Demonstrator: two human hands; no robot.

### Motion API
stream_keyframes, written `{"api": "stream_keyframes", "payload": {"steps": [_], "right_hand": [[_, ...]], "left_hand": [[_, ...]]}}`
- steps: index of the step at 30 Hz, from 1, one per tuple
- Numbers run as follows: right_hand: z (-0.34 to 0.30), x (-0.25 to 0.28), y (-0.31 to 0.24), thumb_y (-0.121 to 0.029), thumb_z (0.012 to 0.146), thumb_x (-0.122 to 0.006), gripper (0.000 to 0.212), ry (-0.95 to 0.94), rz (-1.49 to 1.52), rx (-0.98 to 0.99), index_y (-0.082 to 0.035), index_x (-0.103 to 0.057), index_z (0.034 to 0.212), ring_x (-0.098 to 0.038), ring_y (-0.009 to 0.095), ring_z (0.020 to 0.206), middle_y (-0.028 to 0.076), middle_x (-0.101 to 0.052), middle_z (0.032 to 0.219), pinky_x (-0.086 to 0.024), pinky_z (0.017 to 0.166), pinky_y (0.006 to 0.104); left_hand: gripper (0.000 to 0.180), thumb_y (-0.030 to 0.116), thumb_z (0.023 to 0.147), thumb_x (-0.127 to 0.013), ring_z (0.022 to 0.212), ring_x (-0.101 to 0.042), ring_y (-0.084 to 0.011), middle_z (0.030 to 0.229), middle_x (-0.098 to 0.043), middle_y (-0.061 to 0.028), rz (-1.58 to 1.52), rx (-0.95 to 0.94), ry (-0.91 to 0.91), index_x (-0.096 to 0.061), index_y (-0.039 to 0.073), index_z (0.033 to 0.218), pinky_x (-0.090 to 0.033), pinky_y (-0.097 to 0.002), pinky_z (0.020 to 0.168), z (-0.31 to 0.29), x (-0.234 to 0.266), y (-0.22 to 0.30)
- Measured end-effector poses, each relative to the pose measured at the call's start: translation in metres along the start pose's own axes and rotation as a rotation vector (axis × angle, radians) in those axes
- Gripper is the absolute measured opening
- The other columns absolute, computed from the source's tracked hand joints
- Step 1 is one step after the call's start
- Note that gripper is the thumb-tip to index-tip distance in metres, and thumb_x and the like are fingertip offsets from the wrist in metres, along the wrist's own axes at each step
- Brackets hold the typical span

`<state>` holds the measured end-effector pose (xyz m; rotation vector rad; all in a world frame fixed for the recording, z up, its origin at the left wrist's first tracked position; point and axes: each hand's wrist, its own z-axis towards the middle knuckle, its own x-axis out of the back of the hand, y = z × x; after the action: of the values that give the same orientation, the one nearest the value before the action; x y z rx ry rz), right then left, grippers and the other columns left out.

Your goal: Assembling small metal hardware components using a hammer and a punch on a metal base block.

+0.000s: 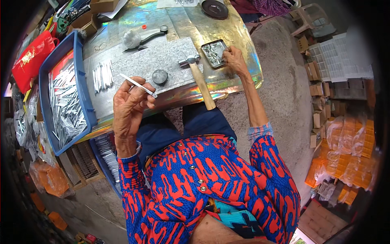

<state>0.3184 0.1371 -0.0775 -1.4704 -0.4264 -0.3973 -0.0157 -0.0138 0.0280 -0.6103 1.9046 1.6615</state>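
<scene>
My left hand (131,101) is closed on a slim, pale metal strip (139,85), pinched between thumb and fingers and slanting above the table's near edge. Over the right side of a small dark-rimmed tin (204,54), my right hand (235,61) has its fingertips drawn together. What they grip is too small or hidden. Shiny small metal parts (214,52) lie in the tin. Between my hands, a hammer (202,86) rests with its handle over the table's near edge. A round dark metal block (159,77) sits beside my left hand.
A row of similar strips (103,76) lies left on the grey slab (142,61). Further left, a blue tray (83,89) holds many more. Pliers (152,36) and a clear plastic bundle (131,39) lie at the back. A dark round dish (215,9) stands far right.
</scene>
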Motion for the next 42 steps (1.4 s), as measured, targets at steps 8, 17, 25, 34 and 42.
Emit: {"api": "stream_keyframes", "payload": {"steps": [8, 17, 25, 34, 42], "right_hand": [[-0.008, 0.005, 0.003, -0.003, 0.081, -0.054, 0.009, -0.054, 0.723, -0.231, 0.004, -0.053, 0.084, -0.047, 0.008, 0.054, 0.003, -0.051, 0.067, -0.038, 0.045, 0.0197], [-0.031, -0.007, -0.049, -0.001, 0.08, -0.054, 0.012, -0.143, 0.94, -0.199, 0.004, -0.054, 0.091, -0.046, 0.006, 0.058, 0.004, -0.053, 0.074, -0.035, 0.046, 0.0167], [-0.085, -0.05, -0.149, 0.001, 0.076, -0.052, 0.013, -0.275, 1.03, -0.141, 0.004, -0.058, 0.088, -0.045, 0.005, 0.055, 0.003, -0.054, 0.07, -0.032, 0.046, 0.0161], [-0.105, -0.08, -0.173, -0.004, 0.079, -0.056, 0.015, -0.313, 0.918, -0.052, 0.003, -0.055, 0.092, -0.046, 0.003, 0.054, 0.001, -0.054, 0.069, -0.036, 0.047, 0.016], [-0.1, -0.079, -0.178, -0.004, 0.08, -0.055, 0.022, -0.197, 0.848, 0.04, 0.004, -0.054, 0.1, -0.045, 0.003, 0.054, 0.001, -0.053, 0.074, -0.036, 0.047, 0.0161]], "left_hand": [[0.021, 0.002, 0.081, -0.057, 0.066, -0.062, -0.019, 0.084, -0.061, -0.0181, 0.01, 0.064, -0.016, -0.05, -0.005, 0.1, -0.053, -0.025, 0.054, 0.008, -0.017, -0.017], [0.019, 0.009, 0.083, -0.059, 0.068, -0.06, -0.0159, 0.087, -0.06, -0.0146, 0.045, 0.022, 0.03, -0.052, -0.002, 0.097, -0.051, -0.0231, 0.056, 0.023, -0.021, -0.036], [0.014, 0.009, 0.085, -0.056, 0.068, -0.062, -0.0183, 0.085, -0.06, -0.0172, -0.187, 0.016, 0.063, -0.05, -0.001, 0.093, -0.055, -0.0237, 0.054, 0.033, -0.01, -0.049], [0.013, 0.01, 0.085, -0.056, 0.066, -0.062, -0.0156, 0.083, -0.061, -0.0141, -0.211, -0.013, 0.076, -0.05, 0.001, 0.093, -0.054, -0.0238, 0.055, 0.026, -0.01, -0.045], [0.02, 0.016, 0.086, -0.05, 0.07, -0.05, -0.0069, 0.074, -0.055, -0.0017, 0.636, -0.093, -0.012, -0.061, 0.0, 0.092, -0.041, -0.0215, 0.062, 0.011, -0.012, -0.031]]}}
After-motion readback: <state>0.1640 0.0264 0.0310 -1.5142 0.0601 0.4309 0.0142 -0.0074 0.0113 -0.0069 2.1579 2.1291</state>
